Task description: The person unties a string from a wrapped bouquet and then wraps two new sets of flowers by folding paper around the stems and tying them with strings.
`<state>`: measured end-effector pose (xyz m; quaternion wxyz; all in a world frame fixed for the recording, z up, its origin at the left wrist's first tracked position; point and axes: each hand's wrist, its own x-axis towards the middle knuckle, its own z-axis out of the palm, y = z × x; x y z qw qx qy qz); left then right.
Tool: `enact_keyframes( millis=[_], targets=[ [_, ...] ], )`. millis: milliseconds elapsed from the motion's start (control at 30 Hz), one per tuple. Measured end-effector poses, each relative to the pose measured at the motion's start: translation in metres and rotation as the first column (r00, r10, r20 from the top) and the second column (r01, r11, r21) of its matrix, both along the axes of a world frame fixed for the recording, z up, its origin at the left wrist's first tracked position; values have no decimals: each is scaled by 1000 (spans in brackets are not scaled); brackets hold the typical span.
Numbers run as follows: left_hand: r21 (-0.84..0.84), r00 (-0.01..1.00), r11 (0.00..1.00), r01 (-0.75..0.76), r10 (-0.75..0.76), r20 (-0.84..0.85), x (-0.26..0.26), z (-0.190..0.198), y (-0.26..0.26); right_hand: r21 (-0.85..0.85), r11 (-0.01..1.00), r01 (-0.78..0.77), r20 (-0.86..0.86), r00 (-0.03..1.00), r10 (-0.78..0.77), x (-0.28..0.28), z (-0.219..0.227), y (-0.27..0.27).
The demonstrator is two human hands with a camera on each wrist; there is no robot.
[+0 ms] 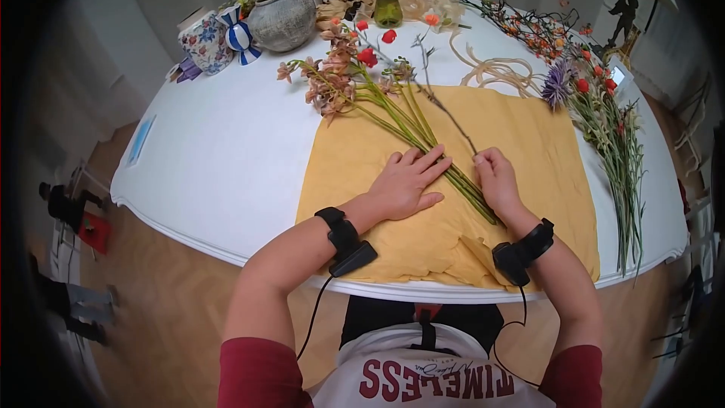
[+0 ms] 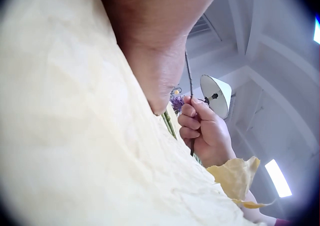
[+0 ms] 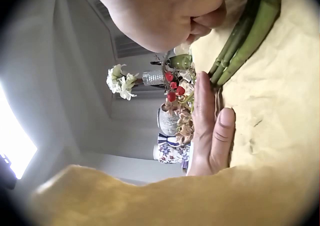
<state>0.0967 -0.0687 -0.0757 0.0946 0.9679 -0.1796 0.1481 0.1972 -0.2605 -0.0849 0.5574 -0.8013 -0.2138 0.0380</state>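
My left hand [image 1: 408,183] lies with its fingers stretched out over a bundle of green stems [image 1: 473,194], pressing it to a yellow paper sheet [image 1: 544,151]. Dusty pink flowers [image 1: 332,79] spread from the bundle's far left end. Between thumb and curled fingers, my right hand [image 1: 498,181] pinches the lower end of a thin brown branch [image 1: 451,115]. The branch slants up and left beside the stems; red blooms [image 1: 368,57] show near its far end. In the left wrist view, the right hand [image 2: 207,131] grips the branch [image 2: 189,73] upright.
Purple and red flowers with long green stems [image 1: 623,181] lie on the right. Behind them are berry branches [image 1: 529,30] and a raffia coil [image 1: 498,72]. A grey pot [image 1: 283,21], floral vase [image 1: 205,41] and green glass bottle [image 1: 388,7] stand at the back of the white table [image 1: 219,159].
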Motion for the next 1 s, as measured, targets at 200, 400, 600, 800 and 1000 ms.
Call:
enact_keyframes(
  millis=[200, 400, 600, 800, 1000],
  targets=[
    [-63, 1000, 998, -5, 5, 12, 1, -1, -1, -393, 918, 59, 483, 863, 152, -19, 20, 6],
    [-50, 999, 998, -21, 23, 28, -1, 5, -4, -477, 874, 94, 582, 779, 233, -29, 25, 4],
    [85, 999, 996, 12, -8, -49, 10, 11, -11, -547, 837, -3, 466, 830, 307, -20, 15, -7],
    [140, 1000, 990, 13, -13, 0, 8, 12, -15, -339, 887, 313, 509, 854, -107, 29, 60, -108],
    [133, 1000, 991, 25, -26, 7, 8, 8, -14, -173, 365, 915, 793, 349, -499, 70, 57, -268]
  ],
)
